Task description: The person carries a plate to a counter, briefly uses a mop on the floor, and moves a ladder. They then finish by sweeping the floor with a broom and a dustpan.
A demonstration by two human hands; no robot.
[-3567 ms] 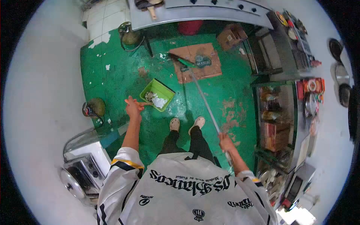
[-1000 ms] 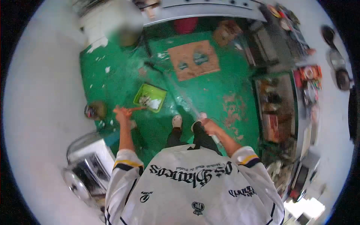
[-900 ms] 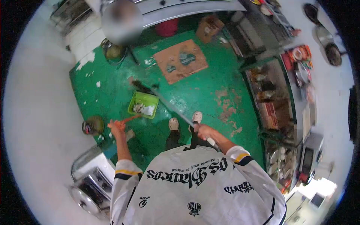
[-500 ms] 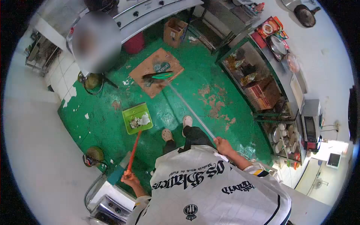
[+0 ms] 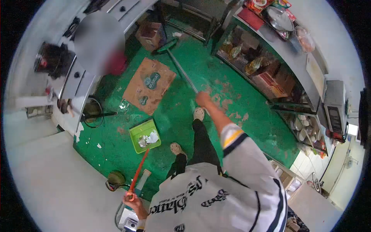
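Observation:
My left hand [image 5: 133, 203] is closed around the orange handle [image 5: 140, 170] of a long-handled dustpan. Its green pan [image 5: 140, 132] rests on the floor and holds white and grey scraps. Stretched out in front, my right hand [image 5: 202, 101] grips the pale stick of a broom [image 5: 181, 69]. The broom's green head [image 5: 167, 46] is on the floor beside a cardboard box [image 5: 150, 35]. A flattened cardboard sheet [image 5: 133, 91] with printed logos lies between the dustpan and the broom head.
On the right stands a shelf unit with a carton [image 5: 270, 83] and stacked dishes [image 5: 303, 125]. A steel counter [image 5: 129, 19] runs along the upper left. A gas cylinder [image 5: 116, 178] sits at lower left. The green floor [image 5: 247, 135] has worn patches.
The broom head has moved off the cardboard sheet, farther away to the small box. My right arm now reaches farther forward. The view has shifted, and the dustpan remains on the floor.

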